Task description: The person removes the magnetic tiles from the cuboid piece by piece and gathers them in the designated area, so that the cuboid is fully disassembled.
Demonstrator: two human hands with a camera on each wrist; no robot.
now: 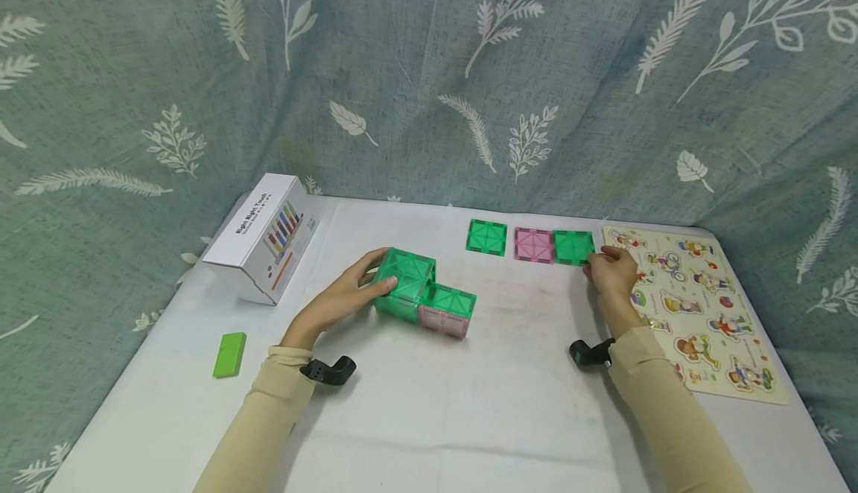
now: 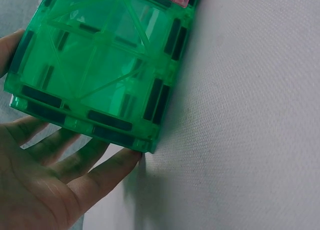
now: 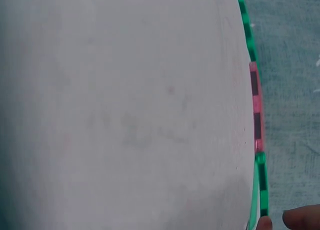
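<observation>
Right wrist view crops the green tile (image 3: 260,190) edge-on

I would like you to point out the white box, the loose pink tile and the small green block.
white box (image 1: 258,234), head view, on its top face.
pink tile (image 1: 533,244), head view, at its middle.
green block (image 1: 230,354), head view, on its top face.

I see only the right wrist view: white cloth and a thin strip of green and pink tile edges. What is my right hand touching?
Observer: The right hand pinches the green tile lying flat beside a pink tile.
Operator: And the left hand?
Observer: The left hand rests with straight fingers against a green and pink tile structure.
Operator: Anything right of my hand?
Observer: A wooden picture puzzle board lies there.
</observation>
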